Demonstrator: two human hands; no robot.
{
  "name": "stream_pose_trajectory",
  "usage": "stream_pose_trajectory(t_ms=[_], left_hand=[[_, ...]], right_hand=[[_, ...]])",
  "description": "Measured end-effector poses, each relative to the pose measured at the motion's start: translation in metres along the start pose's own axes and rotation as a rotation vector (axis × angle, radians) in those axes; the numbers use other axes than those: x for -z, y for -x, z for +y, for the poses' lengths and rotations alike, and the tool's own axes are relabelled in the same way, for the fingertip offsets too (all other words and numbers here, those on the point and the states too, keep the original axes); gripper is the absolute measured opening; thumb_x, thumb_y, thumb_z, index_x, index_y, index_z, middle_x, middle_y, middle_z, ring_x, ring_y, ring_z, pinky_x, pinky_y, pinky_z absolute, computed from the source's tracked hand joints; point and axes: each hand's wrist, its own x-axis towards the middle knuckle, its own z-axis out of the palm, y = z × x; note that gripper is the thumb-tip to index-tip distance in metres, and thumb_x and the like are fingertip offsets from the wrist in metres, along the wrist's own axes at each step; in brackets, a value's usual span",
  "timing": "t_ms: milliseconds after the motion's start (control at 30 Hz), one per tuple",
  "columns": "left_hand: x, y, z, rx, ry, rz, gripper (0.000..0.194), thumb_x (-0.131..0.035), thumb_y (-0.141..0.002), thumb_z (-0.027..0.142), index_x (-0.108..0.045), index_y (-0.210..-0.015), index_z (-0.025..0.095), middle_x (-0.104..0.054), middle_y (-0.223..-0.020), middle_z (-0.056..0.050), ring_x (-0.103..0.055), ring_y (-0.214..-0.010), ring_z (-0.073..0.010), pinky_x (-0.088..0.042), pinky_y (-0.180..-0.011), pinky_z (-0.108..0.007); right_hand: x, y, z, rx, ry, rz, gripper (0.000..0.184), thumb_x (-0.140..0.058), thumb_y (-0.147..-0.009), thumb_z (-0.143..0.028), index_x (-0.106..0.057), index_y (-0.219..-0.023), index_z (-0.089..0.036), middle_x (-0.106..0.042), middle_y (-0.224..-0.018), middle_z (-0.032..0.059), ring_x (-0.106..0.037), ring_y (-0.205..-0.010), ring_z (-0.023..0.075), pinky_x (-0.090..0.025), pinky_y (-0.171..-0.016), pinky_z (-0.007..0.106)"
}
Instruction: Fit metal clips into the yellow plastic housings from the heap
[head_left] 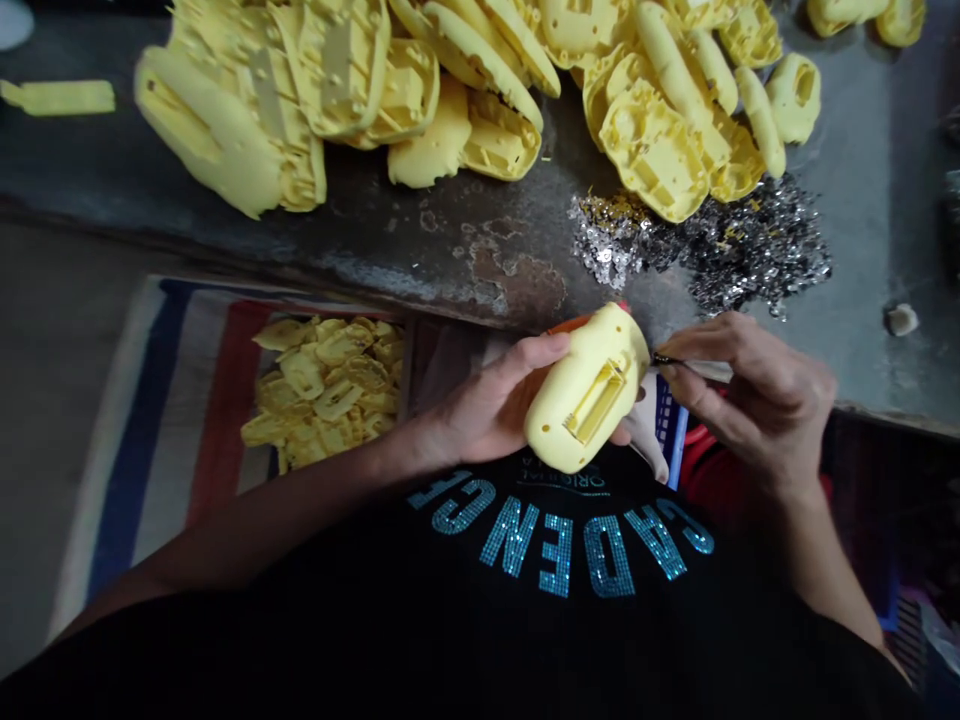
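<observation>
Left grip [487, 400]: clasping shell [553, 425] from the left; keep steady.
Right grip [765, 400]: pinching dark piece [662, 359], perhaps metal, just right of shell; avoid bending it.

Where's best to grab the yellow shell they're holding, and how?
I'd take the yellow shell by its long left edge, coming from the left, as the left hand does, thumb over the edge. Its long, rounded shape probably suits that, and it leaves clear the slot in its face and the right edge, near which the right hand holds a small dark piece.
</observation>
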Motion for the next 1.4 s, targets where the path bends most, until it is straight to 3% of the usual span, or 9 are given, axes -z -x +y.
stream_pose_trajectory(t_ms=[233,500,600,800,1067,1200,1333,1400], left_hand=[[-0.003,0.001,-0.001,0.039,-0.042,-0.038,0.060,-0.087,-0.100,0.067,-0.081,-0.132,0.017,-0.088,-0.107,-0.010,-0.086,-0.086,-0.0271,-0.076,-0.090,-0.042],[-0.007,0.002,-0.003,0.055,-0.026,0.095,0.056,-0.089,-0.100,0.064,-0.082,-0.131,0.018,-0.089,-0.113,-0.009,-0.084,-0.097,-0.0256,-0.073,-0.098,-0.039],[-0.009,0.002,-0.004,0.065,-0.019,0.095,0.052,-0.088,-0.102,0.064,-0.082,-0.127,0.018,-0.088,-0.115,-0.008,-0.082,-0.100,-0.0245,-0.072,-0.099,-0.038],[-0.004,0.002,-0.009,0.074,-0.009,0.074,0.058,-0.078,-0.108,0.065,-0.077,-0.146,0.021,-0.088,-0.128,-0.010,-0.085,-0.107,-0.0297,-0.073,-0.098,-0.046],[-0.003,0.000,-0.010,0.067,0.008,0.092,0.064,-0.083,-0.104,0.068,-0.079,-0.148,0.022,-0.088,-0.133,-0.014,-0.086,-0.113,-0.0326,-0.075,-0.096,-0.047],[-0.007,0.000,-0.010,0.011,-0.035,0.113,0.071,-0.087,-0.100,0.070,-0.078,-0.150,0.021,-0.087,-0.132,-0.014,-0.085,-0.109,-0.0317,-0.075,-0.094,-0.048],[-0.009,0.005,-0.014,-0.118,-0.294,0.176,0.079,-0.091,-0.101,0.064,-0.068,-0.169,0.031,-0.088,-0.123,-0.008,-0.085,-0.100,-0.0264,-0.070,-0.087,-0.035],[-0.010,0.012,-0.014,-0.181,-0.401,0.190,0.074,-0.090,-0.105,0.058,-0.068,-0.171,0.032,-0.089,-0.124,-0.007,-0.084,-0.101,-0.0226,-0.065,-0.085,-0.027]], right_hand=[[0.004,-0.014,-0.018,0.203,0.172,-0.127,0.030,-0.085,-0.106,-0.011,-0.078,-0.128,-0.030,-0.089,-0.111,0.0045,-0.082,-0.090,0.0241,-0.065,-0.082,0.043],[0.010,-0.018,-0.027,0.293,0.326,-0.231,0.024,-0.082,-0.107,-0.008,-0.076,-0.124,-0.024,-0.086,-0.110,0.0072,-0.077,-0.090,0.0238,-0.065,-0.083,0.040],[0.013,-0.020,-0.029,0.317,0.393,-0.288,0.025,-0.079,-0.109,-0.009,-0.074,-0.128,-0.025,-0.086,-0.112,0.0069,-0.077,-0.093,0.0240,-0.065,-0.086,0.041],[0.011,-0.019,-0.030,0.313,0.424,-0.328,0.028,-0.074,-0.112,-0.011,-0.073,-0.137,-0.023,-0.085,-0.115,0.0084,-0.075,-0.094,0.0247,-0.064,-0.086,0.042],[0.006,-0.006,-0.034,0.210,0.324,-0.215,0.049,-0.077,-0.109,-0.010,-0.074,-0.149,-0.038,-0.089,-0.119,0.0044,-0.078,-0.094,0.0275,-0.065,-0.084,0.047],[0.001,0.004,-0.027,0.020,0.202,-0.051,0.044,-0.086,-0.105,-0.015,-0.080,-0.142,-0.037,-0.088,-0.121,0.0050,-0.082,-0.102,0.0286,-0.068,-0.090,0.047],[-0.007,0.004,-0.009,-0.189,-0.018,-0.108,0.053,-0.093,-0.104,-0.041,-0.074,-0.153,-0.032,-0.083,-0.139,0.0101,-0.082,-0.114,0.0312,-0.071,-0.087,0.045],[-0.012,0.003,-0.003,-0.221,-0.075,-0.135,0.058,-0.092,-0.104,-0.044,-0.071,-0.157,-0.032,-0.082,-0.139,0.0094,-0.082,-0.111,0.0289,-0.071,-0.088,0.043]])
